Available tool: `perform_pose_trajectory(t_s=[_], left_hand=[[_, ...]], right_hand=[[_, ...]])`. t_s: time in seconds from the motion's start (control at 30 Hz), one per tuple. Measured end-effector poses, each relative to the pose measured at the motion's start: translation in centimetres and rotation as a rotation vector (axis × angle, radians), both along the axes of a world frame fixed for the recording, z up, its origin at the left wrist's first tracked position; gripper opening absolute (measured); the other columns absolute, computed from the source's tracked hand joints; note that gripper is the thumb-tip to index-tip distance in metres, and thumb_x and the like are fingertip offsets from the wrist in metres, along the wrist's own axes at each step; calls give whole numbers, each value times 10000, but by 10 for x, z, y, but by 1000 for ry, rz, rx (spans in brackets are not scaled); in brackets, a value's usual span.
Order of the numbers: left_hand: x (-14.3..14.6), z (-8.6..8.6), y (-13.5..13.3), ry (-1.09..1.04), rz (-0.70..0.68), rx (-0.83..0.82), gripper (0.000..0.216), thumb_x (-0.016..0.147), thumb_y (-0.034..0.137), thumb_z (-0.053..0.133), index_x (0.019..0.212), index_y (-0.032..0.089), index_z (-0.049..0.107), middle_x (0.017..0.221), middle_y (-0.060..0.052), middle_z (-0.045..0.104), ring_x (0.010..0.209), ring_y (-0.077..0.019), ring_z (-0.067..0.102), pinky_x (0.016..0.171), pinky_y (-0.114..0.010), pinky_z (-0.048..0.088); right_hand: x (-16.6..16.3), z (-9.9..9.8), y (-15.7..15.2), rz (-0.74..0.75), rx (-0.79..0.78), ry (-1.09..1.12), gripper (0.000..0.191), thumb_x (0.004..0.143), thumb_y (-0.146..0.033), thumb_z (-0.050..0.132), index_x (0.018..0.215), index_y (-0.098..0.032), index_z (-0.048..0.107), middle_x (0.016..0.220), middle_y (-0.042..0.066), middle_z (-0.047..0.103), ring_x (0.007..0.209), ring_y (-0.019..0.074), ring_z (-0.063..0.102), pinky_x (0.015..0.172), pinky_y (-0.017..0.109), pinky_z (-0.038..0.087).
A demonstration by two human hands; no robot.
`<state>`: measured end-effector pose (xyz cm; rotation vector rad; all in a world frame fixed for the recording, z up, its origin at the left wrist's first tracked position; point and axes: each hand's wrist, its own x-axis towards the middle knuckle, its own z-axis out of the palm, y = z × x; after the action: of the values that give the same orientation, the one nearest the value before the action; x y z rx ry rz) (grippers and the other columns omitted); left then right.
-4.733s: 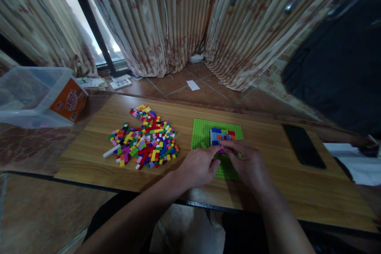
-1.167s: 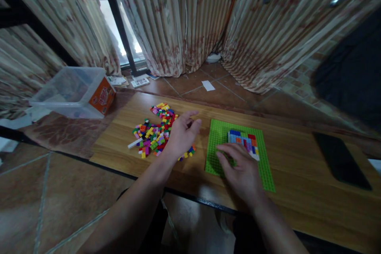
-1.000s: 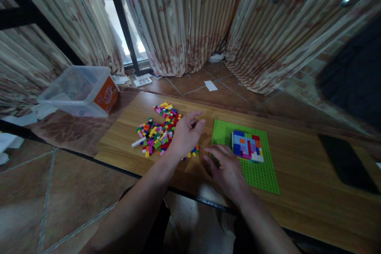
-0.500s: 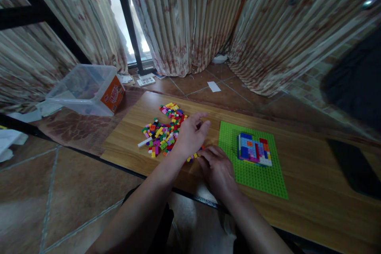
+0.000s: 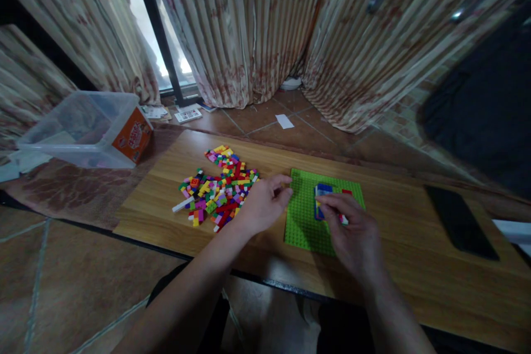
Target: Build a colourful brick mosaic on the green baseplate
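My right hand (image 5: 352, 224) is over a flat block of joined toy bricks (image 5: 326, 189) and covers much of it. Its thumb and forefinger are pinched together on what looks like a small toy brick, mostly hidden by the fingertips. Blue, white and red parts of the block show around the hand. Under the block lies a green studded baseplate (image 5: 301, 221). Between the baseplate and a heap of loose, mixed-colour toy bricks (image 5: 219, 191) hovers my left hand (image 5: 265, 202), fingers loosely stretched and thumb apart, with nothing visible in it.
A clear plastic box (image 5: 83, 144) with an orange label stands beyond the wooden table (image 5: 153, 193) at the left. On the table's right side lies a dark flat panel (image 5: 460, 221). Striped curtains (image 5: 249, 38) hang behind, with a white paper (image 5: 284, 121) on the floor.
My right hand has moved right, from the loose bricks' near edge to the block on the baseplate. My left hand stays beside the heap. The view has turned slightly right.
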<state>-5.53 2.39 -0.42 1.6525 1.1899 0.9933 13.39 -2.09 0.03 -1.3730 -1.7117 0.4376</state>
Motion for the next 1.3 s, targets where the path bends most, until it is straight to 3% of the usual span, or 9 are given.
perform_pose_trajectory(t_s=[0.23, 0.4, 0.9, 1.03, 1.3], left_hand=[[21, -4, -11, 161, -124, 16, 295, 860, 215, 530, 1094, 131, 689, 705, -22, 669, 616, -142, 591, 607, -256, 463], [25, -2, -13, 209, -139, 14, 310, 860, 213, 528, 1113, 141, 691, 723, -28, 687, 638, -152, 613, 623, -261, 479], [23, -2, -14, 340, -176, 20, 331, 874, 213, 509, 1145, 135, 683, 716, -42, 701, 606, -160, 614, 629, -274, 484], [24, 0, -15, 347, -182, 13, 325, 873, 205, 512, 1137, 127, 685, 730, -50, 708, 617, -164, 623, 635, -277, 486], [26, -2, -17, 360, -187, 46, 308, 864, 198, 525, 1123, 158, 687, 664, -22, 678, 625, -166, 630, 643, -267, 486]], right_hand=[[46, -11, 3, 5, -70, -114, 196, 897, -342, 585, 991, -240, 724, 1018, 56, 717, 969, 227, 667, 876, 419, 525], [46, -15, 6, 31, -49, -205, 281, 894, -318, 568, 1136, -247, 691, 992, 71, 726, 906, 239, 677, 820, 438, 550], [47, -22, 13, 138, 44, -434, 401, 894, -205, 499, 1281, -250, 592, 1011, 87, 707, 904, 251, 653, 811, 458, 546], [43, -20, 12, 121, 39, -414, 411, 891, -191, 469, 1273, -257, 604, 1011, 86, 706, 935, 259, 650, 824, 470, 540], [38, -16, 9, -30, -29, -269, 309, 867, -273, 567, 1155, -222, 665, 879, 69, 696, 784, 219, 660, 739, 402, 552]])
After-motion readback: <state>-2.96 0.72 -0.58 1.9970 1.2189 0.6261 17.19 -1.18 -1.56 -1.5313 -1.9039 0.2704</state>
